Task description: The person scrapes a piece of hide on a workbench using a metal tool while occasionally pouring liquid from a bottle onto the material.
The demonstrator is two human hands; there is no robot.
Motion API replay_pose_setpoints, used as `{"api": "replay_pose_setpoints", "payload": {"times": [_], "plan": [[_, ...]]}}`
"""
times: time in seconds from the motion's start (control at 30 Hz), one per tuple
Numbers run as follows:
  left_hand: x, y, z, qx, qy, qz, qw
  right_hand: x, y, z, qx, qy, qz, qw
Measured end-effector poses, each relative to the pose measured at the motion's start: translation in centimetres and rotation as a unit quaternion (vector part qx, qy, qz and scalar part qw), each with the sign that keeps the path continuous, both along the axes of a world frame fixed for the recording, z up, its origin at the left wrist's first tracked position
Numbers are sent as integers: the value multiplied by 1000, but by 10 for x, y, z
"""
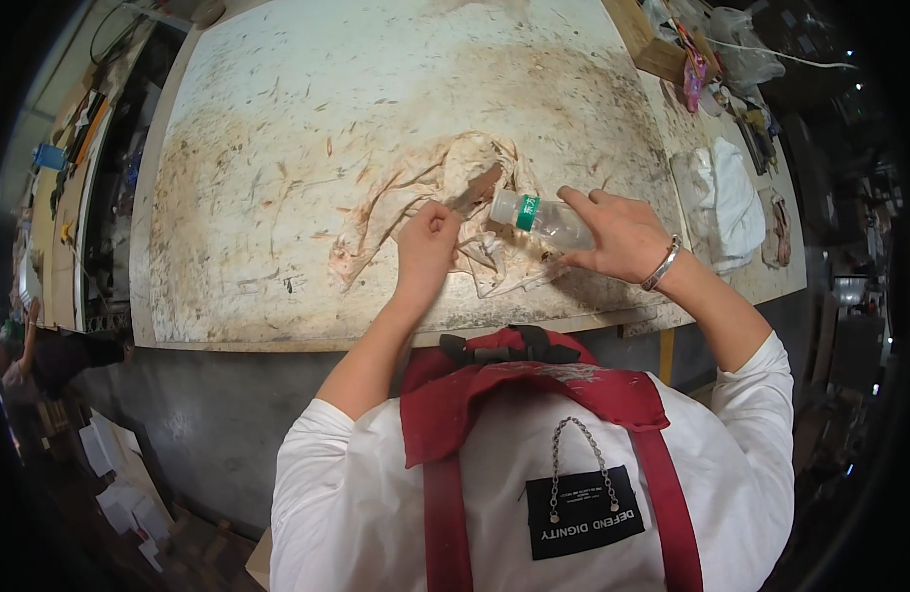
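Note:
My right hand [618, 235] grips a clear plastic bottle [564, 225] with a green band around it. The bottle is tilted onto its side, its whitish neck end towards my left hand [430, 247]. The fingers of that left hand are curled closed at the lower end of a flat brown piece [482, 187]. What the brown piece is made of cannot be told. Beneath both lies a crumpled, stained cream cloth [411, 187] on the worktable. The bottle's mouth is just beside the brown piece, over the cloth.
The pale worktable [297, 118] is scratched and brown-stained. White folded cloth [728, 202] lies at the right side, near a dark rag [776, 229]. A wooden box [647, 39] and plastic bags [746, 49] are at the far right. Another person [65, 365] is at the far left.

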State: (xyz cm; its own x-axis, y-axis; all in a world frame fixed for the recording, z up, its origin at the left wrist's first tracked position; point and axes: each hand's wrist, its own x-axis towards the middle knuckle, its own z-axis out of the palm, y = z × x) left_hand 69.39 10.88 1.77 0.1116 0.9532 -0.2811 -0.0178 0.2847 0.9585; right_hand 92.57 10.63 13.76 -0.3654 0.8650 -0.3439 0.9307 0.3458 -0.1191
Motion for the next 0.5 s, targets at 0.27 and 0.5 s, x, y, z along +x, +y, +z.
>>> {"api": "replay_pose_setpoints", "payload": {"times": [0.27, 0.5], "plan": [[-22, 10, -17, -9, -24, 50, 998, -16, 15, 1, 52, 7, 48, 997], [-19, 10, -25, 21, 7, 29, 999, -33, 25, 11, 21, -38, 66, 997]]}}
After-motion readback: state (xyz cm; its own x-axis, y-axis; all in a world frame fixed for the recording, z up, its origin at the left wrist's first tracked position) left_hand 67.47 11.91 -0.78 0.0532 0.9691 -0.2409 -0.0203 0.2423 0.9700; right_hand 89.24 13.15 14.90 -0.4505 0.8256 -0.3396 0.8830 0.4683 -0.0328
